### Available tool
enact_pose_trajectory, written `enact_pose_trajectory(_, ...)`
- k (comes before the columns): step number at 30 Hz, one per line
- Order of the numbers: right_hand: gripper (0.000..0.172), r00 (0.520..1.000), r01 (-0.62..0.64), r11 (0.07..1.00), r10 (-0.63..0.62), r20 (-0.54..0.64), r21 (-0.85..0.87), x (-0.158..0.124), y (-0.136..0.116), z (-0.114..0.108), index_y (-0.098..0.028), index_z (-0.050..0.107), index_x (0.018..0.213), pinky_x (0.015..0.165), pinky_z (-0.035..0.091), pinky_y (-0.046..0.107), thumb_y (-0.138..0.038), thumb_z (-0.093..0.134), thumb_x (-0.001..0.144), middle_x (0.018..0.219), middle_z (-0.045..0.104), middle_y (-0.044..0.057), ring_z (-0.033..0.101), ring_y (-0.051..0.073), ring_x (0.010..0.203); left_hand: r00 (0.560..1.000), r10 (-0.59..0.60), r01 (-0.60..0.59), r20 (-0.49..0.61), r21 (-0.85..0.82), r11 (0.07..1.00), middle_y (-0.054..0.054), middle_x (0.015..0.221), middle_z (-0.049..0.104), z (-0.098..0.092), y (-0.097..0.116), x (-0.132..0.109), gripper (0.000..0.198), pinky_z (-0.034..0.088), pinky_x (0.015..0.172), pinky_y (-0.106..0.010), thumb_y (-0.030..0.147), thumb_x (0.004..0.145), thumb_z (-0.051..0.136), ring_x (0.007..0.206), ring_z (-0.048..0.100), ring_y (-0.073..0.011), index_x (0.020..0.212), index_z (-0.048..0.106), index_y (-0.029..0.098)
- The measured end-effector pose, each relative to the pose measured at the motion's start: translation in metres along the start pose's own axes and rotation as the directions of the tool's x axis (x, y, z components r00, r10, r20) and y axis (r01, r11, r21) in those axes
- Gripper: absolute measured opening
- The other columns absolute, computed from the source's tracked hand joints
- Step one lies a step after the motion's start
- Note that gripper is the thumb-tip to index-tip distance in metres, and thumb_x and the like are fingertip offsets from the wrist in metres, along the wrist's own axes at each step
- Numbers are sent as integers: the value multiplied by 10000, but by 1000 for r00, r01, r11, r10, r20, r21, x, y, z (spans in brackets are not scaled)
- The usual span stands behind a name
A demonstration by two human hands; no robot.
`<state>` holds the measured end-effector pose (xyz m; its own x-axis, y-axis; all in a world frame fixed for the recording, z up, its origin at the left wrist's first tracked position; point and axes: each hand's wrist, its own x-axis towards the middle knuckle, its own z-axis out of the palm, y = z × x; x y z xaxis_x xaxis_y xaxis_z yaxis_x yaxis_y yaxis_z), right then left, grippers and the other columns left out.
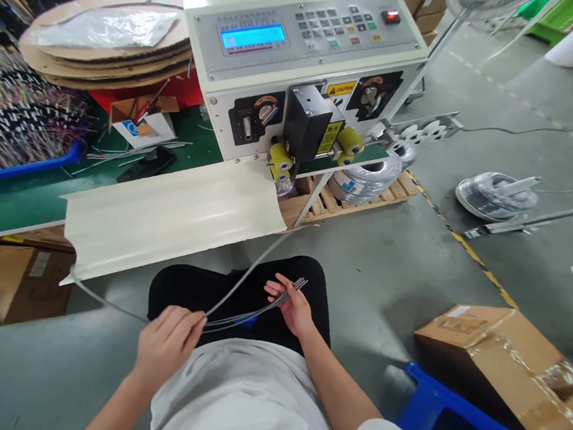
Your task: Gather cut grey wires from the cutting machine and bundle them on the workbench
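Over my lap I hold a thin bundle of grey cut wires (252,311). My left hand (168,342) is closed and pinches the bundle near its middle. My right hand (295,304) grips the wires close to their cut ends, which stick out up and to the right. One longer grey wire (256,266) rises from my left hand toward the wire cutting machine (300,55). That machine stands ahead on a green bench, with a lit blue screen, a keypad and yellow rollers (280,159). A cream trough (171,215) slopes from the rollers toward the left.
Cardboard discs (110,52), a small open box (144,122) and a pile of coloured wires (19,111) lie on the bench at left. Wire coils (370,179) sit on a pallet under the machine. A taped cardboard box (508,368) and a blue stool (453,424) are at my right.
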<state>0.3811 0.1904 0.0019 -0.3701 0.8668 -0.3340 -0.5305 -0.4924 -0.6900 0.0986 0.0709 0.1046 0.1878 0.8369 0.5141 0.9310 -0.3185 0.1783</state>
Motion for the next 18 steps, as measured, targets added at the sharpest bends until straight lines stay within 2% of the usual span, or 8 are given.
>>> enact_pose_trajectory(2,456,1000,4,999,-4,8,42,-2,-2,0,-239,638,1265,909,503,414,-503,633,892,1297,672,117,624,300,1204,996,-72,76,51,-67,995,-26,795,650,23,23,-17,121,496,708,-287,164,866,661,765,600,-165,980,657,205)
enact_pose_trajectory(4,478,1000,30,996,-29,-12,81,-4,-2,1,-269,611,1299,938,489,419,-498,649,882,1370,629,105,593,299,1253,986,-108,121,124,-106,987,-26,798,645,43,37,-31,76,505,684,-278,197,902,616,793,606,-171,956,667,214)
enact_pose_trajectory(7,517,996,65,992,-57,-74,107,-3,-1,2,-287,583,1324,966,476,440,-495,678,860,1248,696,89,626,286,1199,955,-138,181,263,-146,973,-33,841,661,59,41,-41,127,542,708,-290,247,939,556,856,627,-184,934,682,228)
enact_pose_trajectory(10,458,989,106,989,-94,-116,100,-1,1,2,-263,613,1258,904,505,434,-471,688,856,902,716,28,695,243,946,916,-161,232,366,-158,960,-33,862,675,63,40,-38,151,546,934,-406,269,940,546,939,642,-206,936,695,241)
enact_pose_trajectory(13,291,983,142,984,-127,-134,109,0,2,2,-259,657,1090,791,532,397,-433,689,859,691,566,-45,616,165,669,869,-176,296,462,-200,934,-29,876,682,59,36,-35,155,425,1114,-527,278,939,543,968,645,-212,946,695,251)
enact_pose_trajectory(16,217,974,172,977,-150,-168,127,1,0,1,-274,654,1013,751,534,366,-416,695,854,675,516,-60,559,137,631,790,-237,411,566,-201,889,-49,970,681,49,23,-46,196,476,1057,-524,342,918,577,992,634,-233,1060,678,251)
enact_pose_trajectory(18,240,970,179,975,-152,-188,133,2,-2,0,-283,651,1041,762,534,355,-421,698,850,700,544,-55,581,141,675,768,-276,446,578,-173,878,-70,1059,663,42,10,-59,289,515,1000,-492,364,915,574,1047,613,-250,1170,645,249)
